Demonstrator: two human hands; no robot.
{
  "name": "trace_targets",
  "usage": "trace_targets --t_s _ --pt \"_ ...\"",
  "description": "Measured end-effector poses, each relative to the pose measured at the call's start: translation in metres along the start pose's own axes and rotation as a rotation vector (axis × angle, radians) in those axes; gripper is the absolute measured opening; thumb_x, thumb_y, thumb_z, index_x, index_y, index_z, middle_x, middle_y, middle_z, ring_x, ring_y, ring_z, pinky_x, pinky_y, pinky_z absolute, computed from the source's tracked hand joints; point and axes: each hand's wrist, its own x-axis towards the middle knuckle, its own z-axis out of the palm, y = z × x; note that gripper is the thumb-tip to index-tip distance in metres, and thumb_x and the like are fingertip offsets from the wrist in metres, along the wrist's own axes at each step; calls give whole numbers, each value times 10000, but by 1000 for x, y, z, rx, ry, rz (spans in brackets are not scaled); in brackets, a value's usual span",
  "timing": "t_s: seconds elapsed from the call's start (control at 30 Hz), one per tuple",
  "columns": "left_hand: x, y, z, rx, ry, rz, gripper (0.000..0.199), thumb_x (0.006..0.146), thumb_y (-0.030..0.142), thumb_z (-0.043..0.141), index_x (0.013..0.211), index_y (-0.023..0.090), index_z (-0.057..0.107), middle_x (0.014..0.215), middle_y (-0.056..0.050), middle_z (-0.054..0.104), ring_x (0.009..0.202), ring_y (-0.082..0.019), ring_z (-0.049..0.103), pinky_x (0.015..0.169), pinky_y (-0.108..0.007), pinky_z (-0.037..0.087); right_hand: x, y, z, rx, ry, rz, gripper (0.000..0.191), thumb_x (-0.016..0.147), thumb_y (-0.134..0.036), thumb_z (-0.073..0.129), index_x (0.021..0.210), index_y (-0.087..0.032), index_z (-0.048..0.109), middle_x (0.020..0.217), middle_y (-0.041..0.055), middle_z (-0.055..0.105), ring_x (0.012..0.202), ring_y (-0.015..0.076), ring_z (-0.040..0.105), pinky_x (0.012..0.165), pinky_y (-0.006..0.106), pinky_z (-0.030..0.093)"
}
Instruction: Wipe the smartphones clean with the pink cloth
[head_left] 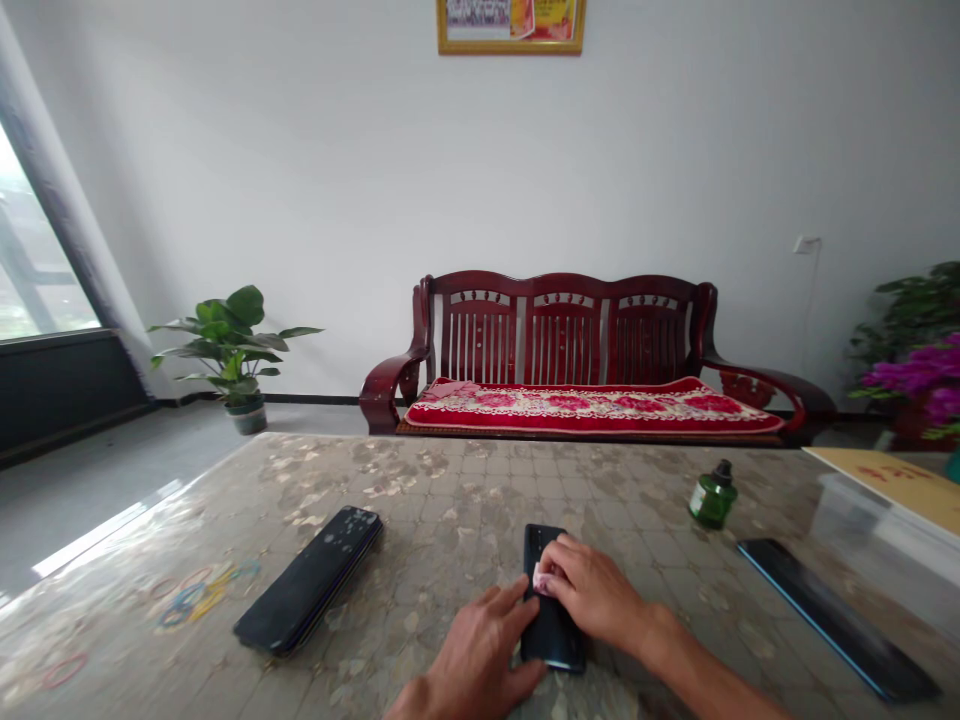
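Note:
A dark phone [553,640] lies back side up on the patterned tablecloth, its camera end pointing away from me. My left hand [484,645] rests at its left edge, fingers apart, with the fingertips and thumb touching the phone. My right hand [592,590] is closed around a small white and pinkish wad [541,580], pressed against the phone's upper part. Part of the phone is hidden beneath my right fingers.
Stacked dark phones [311,580] lie at the left, near colored rubber bands [196,598]. At the right are a green bottle [712,497], another dark phone [836,618] and a clear plastic box [885,545] under a yellowish sheet [892,483]. A wooden bench [566,335] stands beyond the table.

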Motion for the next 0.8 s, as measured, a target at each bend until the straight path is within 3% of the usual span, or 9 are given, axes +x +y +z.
trace_targets --t_s 0.27,0.57,0.8 --pt "0 0 -1 21 -4 -8 486 793 308 662 1269 237 598 1390 -97 569 1175 -280 608 1011 -380 488 19 8 6 -191 207 35 172 943 -172 468 880 -220 621 980 33 624 959 172 571 875 270 402" --pt "1 1 0 -17 -22 -20 418 774 273 675 1187 240 622 1330 -72 603 1129 -257 617 989 -348 494 4 -5 9 -266 120 -99 151 937 -149 511 868 -227 620 927 16 624 924 183 560 833 292 399" --pt "0 0 0 5 -39 -29 519 764 270 677 1273 219 590 1393 -103 557 1180 -289 594 1019 -379 479 23 -6 8 -355 174 -12 206 926 -119 511 784 -215 626 878 31 634 884 189 544 788 302 386"
